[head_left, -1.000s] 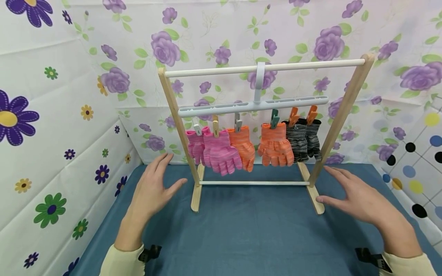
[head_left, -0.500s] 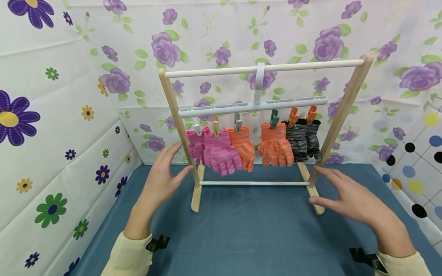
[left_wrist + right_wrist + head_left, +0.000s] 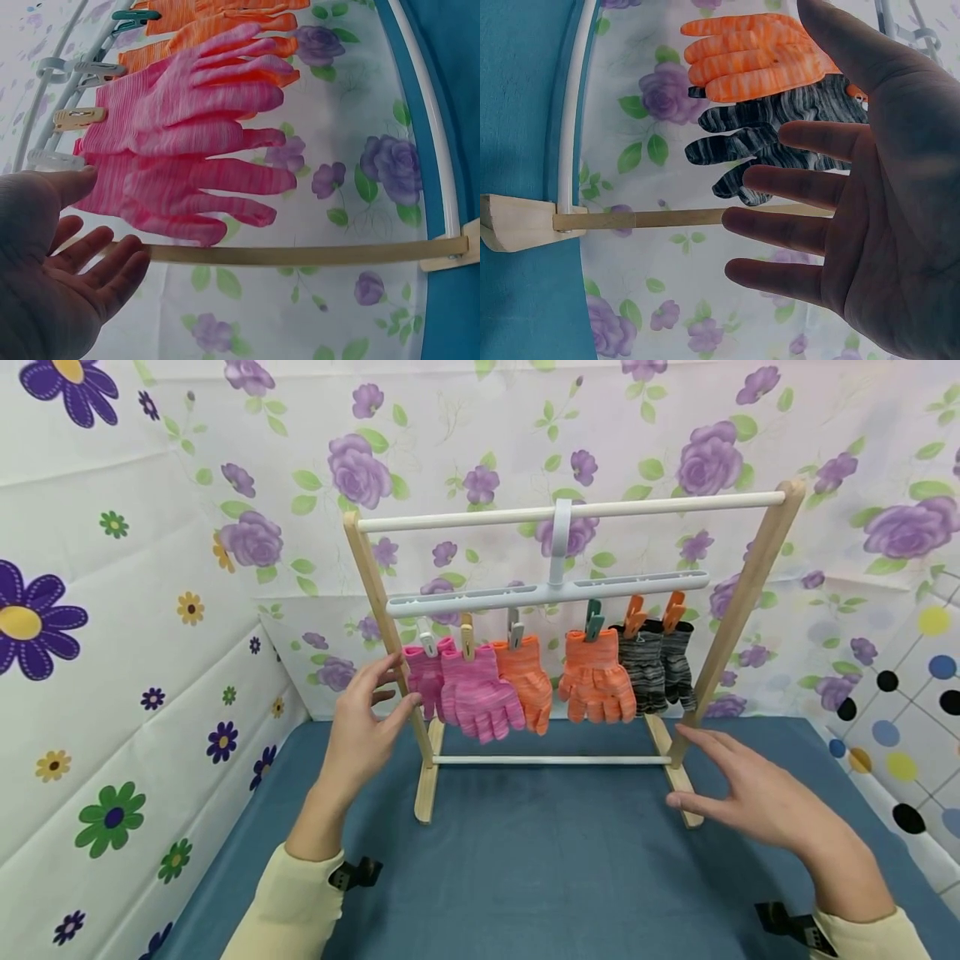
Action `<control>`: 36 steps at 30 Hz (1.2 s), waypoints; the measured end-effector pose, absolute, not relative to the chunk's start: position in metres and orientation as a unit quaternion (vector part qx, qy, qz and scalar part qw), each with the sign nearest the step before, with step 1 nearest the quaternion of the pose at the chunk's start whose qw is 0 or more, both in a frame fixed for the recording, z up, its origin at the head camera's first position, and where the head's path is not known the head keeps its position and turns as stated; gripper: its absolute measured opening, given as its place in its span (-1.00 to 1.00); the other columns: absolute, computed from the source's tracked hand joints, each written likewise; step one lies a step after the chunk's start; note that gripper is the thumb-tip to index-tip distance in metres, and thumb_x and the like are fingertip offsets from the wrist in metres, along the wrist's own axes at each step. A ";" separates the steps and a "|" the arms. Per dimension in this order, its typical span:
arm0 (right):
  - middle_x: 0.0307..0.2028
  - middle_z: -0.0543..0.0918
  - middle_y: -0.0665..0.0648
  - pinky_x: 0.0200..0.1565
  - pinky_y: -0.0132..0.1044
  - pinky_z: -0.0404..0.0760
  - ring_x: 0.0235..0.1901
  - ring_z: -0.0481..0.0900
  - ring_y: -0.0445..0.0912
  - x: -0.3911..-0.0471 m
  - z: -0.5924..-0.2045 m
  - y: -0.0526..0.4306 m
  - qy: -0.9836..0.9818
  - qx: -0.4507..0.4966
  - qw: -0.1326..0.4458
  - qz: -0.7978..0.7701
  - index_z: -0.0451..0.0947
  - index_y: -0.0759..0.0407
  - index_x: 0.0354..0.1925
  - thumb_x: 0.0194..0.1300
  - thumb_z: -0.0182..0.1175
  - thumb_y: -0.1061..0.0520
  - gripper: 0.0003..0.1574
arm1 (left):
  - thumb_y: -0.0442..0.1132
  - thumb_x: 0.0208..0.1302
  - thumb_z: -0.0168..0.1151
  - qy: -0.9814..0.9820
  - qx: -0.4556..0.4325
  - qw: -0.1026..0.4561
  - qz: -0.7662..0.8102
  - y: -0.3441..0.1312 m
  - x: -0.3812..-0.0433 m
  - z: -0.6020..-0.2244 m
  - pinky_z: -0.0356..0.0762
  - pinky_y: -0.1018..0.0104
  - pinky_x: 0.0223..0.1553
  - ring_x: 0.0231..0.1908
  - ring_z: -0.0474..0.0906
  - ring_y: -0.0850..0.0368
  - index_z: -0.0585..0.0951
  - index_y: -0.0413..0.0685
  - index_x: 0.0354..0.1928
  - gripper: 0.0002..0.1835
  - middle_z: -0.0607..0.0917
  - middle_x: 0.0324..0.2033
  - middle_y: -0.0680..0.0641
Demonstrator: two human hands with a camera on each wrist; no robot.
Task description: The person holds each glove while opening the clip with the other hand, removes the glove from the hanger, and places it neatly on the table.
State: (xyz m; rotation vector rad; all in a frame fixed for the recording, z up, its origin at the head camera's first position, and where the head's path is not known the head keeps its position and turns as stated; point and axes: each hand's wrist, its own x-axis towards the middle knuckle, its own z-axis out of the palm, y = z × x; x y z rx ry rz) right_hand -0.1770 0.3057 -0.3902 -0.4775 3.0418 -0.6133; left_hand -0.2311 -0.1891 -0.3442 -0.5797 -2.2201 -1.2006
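Note:
A wooden drying rack (image 3: 738, 602) stands upright, with a pale grey hanger (image 3: 551, 593) hooked over its top rail. Clothespins hold pink gloves (image 3: 480, 693), orange gloves (image 3: 596, 681) and dark grey-striped gloves (image 3: 645, 664) below the hanger. My left hand (image 3: 363, 722) is at the rack's left post, fingertips and thumb right at the wood; the left wrist view shows its fingers loosely bent beside the post (image 3: 300, 253), next to a pink glove (image 3: 187, 187). My right hand (image 3: 757, 789) is spread by the lower right post, fingers fairly straight in the right wrist view, holding nothing.
A blue cloth (image 3: 555, 860) covers the table under the rack. Flower-printed sheets (image 3: 465, 435) stand behind it and at the left, and a dotted white panel (image 3: 911, 735) is at the right. The rack's feet (image 3: 425, 789) reach toward me.
My left hand has moved right and up, from beside the rack to its left post. My right hand has shifted slightly left toward the right post. The gloves hang as before.

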 end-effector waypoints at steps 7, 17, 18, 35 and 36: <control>0.51 0.27 0.44 0.03 0.47 0.52 0.36 0.38 0.48 -0.175 -0.390 0.302 0.967 -0.156 0.002 -0.199 0.09 -0.03 0.69 0.22 0.19 -0.71 0.38 | -0.32 0.44 0.42 -0.812 -0.207 0.257 -0.482 -0.182 -0.236 -0.344 0.60 -0.10 0.20 0.24 0.60 -0.12 0.45 -0.23 0.49 -0.36 0.63 0.26 -0.22; 0.51 0.29 0.40 0.06 0.46 0.51 0.38 0.38 0.45 -0.176 -0.388 0.295 0.963 -0.169 0.001 -0.209 0.11 -0.07 0.69 0.23 0.20 -0.69 0.34 | -0.26 0.51 0.35 -0.814 -0.178 0.234 -0.501 -0.177 -0.241 -0.345 0.61 0.01 0.18 0.08 0.65 -0.06 0.55 -0.19 0.40 -0.51 0.73 0.13 -0.16; 0.50 0.30 0.41 0.06 0.46 0.51 0.38 0.38 0.44 -0.176 -0.388 0.294 0.963 -0.172 0.000 -0.210 0.11 -0.07 0.69 0.23 0.20 -0.69 0.34 | -0.26 0.52 0.35 -0.815 -0.176 0.233 -0.501 -0.177 -0.242 -0.346 0.62 0.08 0.16 0.06 0.66 -0.04 0.56 -0.18 0.39 -0.53 0.73 0.11 -0.15; 0.60 0.21 0.30 0.13 0.42 0.52 0.43 0.38 0.35 -0.182 -0.377 0.258 0.949 -0.219 -0.016 -0.225 0.09 -0.17 0.70 0.25 0.25 -0.64 0.28 | -0.27 0.56 0.29 -0.802 -0.157 0.251 -0.519 -0.177 -0.244 -0.348 0.59 0.48 -0.25 -0.23 0.64 -0.01 0.69 -0.26 0.19 -0.71 0.78 -0.12 -0.18; 0.60 0.20 0.31 0.12 0.41 0.53 0.43 0.38 0.35 -0.182 -0.377 0.255 0.947 -0.225 -0.018 -0.227 0.09 -0.18 0.69 0.25 0.24 -0.65 0.28 | -0.27 0.56 0.28 -0.801 -0.157 0.251 -0.521 -0.177 -0.244 -0.348 0.58 0.48 -0.26 -0.24 0.63 -0.01 0.69 -0.26 0.19 -0.71 0.77 -0.13 -0.18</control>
